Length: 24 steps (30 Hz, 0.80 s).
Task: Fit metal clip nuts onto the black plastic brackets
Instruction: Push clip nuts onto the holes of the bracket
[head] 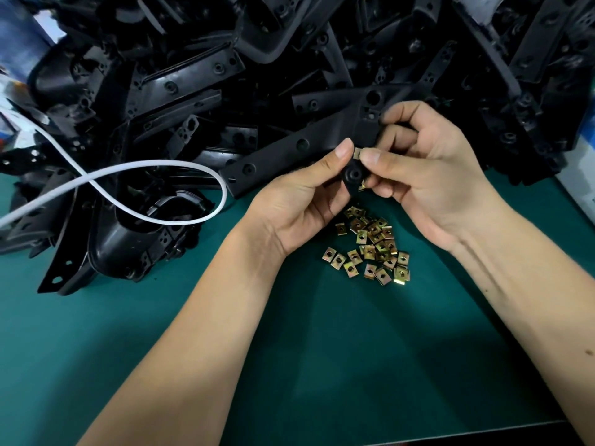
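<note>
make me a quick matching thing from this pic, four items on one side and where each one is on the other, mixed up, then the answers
Things:
1. black bracket
2. loose clip nuts
3. white cable
4. pile of black plastic parts

Places:
A. heaped along the far side of the green mat
B. scattered on the mat just below the hands
C. held between the left hand and right hand
D. looped over the black parts on the left

Pairs: 1-C, 2-B, 3-D, 4-A

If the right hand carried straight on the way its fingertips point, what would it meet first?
The right hand points leftward, pinching a clip nut, so it would probably first meet the left hand thumb, just across the held bracket; depth unclear.
</note>
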### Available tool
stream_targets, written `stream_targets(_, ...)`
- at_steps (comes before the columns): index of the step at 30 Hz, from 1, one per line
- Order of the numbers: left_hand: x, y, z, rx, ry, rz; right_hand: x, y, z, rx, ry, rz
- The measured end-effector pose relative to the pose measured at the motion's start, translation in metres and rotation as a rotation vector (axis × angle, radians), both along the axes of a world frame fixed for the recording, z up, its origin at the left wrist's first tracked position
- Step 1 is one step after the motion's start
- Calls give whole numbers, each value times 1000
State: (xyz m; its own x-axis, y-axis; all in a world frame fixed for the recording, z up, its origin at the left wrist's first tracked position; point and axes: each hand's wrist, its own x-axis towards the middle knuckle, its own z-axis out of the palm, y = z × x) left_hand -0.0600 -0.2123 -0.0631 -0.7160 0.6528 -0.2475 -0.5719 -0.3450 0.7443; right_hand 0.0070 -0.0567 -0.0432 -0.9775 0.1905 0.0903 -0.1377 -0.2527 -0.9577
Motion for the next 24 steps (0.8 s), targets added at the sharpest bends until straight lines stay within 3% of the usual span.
stream_targets(4,-1,-1,3,-159,126,125,-3,1,-6,160,-44,-59)
stream_targets(9,-9,-8,5,-318,304,240,-6,4,-13,661,-1,-176)
stream_targets(12,-16,-13,6,-205,265,354,-4,11,-9,1017,57,19)
stream_targets(16,-19,-14,5,-107,199,406,-1,6,-4,1404,-39,254)
stream_targets(24,-18,-14,5,-75,65,302,-1,-3,-10,1437,18,150)
